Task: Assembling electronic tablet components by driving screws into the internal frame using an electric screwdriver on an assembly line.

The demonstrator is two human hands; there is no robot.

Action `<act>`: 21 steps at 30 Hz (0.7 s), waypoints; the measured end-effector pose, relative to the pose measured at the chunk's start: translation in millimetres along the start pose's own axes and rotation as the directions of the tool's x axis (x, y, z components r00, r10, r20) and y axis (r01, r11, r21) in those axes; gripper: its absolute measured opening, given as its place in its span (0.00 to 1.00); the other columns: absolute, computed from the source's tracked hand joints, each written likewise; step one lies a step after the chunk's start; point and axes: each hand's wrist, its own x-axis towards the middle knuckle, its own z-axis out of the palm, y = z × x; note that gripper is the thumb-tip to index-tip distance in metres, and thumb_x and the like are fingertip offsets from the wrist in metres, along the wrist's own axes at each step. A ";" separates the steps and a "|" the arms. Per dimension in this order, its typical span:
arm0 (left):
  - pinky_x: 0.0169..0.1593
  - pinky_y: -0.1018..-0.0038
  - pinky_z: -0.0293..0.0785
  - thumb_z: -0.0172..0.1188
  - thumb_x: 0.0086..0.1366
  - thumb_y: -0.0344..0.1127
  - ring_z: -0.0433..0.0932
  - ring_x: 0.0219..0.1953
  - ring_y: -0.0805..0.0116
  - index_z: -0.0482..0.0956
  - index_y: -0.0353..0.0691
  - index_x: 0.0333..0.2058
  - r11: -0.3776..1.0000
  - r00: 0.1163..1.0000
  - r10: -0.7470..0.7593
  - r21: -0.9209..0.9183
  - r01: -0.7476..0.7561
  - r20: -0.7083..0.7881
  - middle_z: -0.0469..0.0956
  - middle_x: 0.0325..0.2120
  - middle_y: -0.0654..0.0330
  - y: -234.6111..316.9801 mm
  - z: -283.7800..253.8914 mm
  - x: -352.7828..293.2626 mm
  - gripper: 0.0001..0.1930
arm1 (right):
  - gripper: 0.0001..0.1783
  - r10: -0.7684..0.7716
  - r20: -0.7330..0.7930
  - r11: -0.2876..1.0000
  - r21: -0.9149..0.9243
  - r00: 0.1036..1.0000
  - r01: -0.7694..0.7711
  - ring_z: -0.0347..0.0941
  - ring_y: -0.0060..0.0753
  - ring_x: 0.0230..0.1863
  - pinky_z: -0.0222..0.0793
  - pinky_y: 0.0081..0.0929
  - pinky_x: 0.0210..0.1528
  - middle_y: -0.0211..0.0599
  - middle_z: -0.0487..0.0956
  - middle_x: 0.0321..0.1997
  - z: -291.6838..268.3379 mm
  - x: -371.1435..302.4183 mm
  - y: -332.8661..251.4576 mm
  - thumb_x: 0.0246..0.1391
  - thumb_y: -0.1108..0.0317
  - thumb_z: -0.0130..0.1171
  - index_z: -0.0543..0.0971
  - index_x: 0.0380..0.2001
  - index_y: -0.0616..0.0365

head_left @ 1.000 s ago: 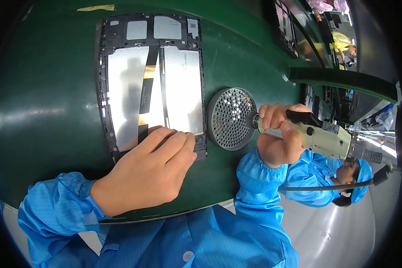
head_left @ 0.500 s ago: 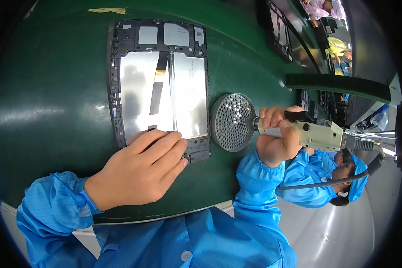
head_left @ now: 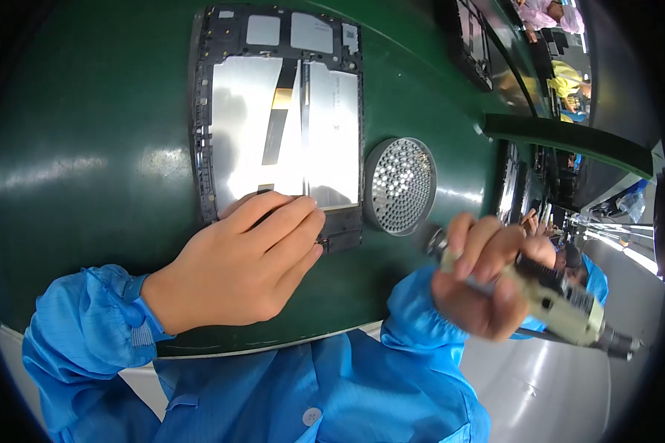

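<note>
A tablet chassis [head_left: 273,125] with a black frame, silver metal panels and a dark ribbon strip lies on the green work surface. My left hand [head_left: 240,258] rests across its lower end, fingers stretched out and laid over the frame; they hide part of that end. Beside the chassis, on its right, stands a round grey screw tray [head_left: 401,186] with a perforated, dotted face. My right hand [head_left: 488,277] is closed around a cream-coloured electric screwdriver [head_left: 561,299]. The tool is held in the air below and right of the tray, its tip end blurred by motion.
A green curved bar [head_left: 569,140] crosses at the right. More dark device housings [head_left: 471,44] lie at the upper right. A person in blue workwear [head_left: 597,284] sits at the right, partly behind my right hand. Farther off, other people [head_left: 565,77] work along the line.
The screwdriver in my right hand has moved away from the screw tray, downward and toward me, and tilted. My left hand stays on the chassis; the whole view has shifted slightly.
</note>
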 end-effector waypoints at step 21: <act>0.55 0.63 0.64 0.61 0.55 0.30 0.71 0.50 0.55 0.83 0.33 0.33 0.999 0.999 -0.021 -0.047 0.020 -0.026 0.76 0.42 0.50 -1.4 8.4 -1.9 0.09 | 0.18 0.152 0.269 0.988 -0.076 0.951 -0.136 0.65 0.29 0.18 0.64 0.30 0.23 0.34 0.68 0.19 28.4 -21.0 18.9 0.48 0.70 0.53 0.64 0.43 0.60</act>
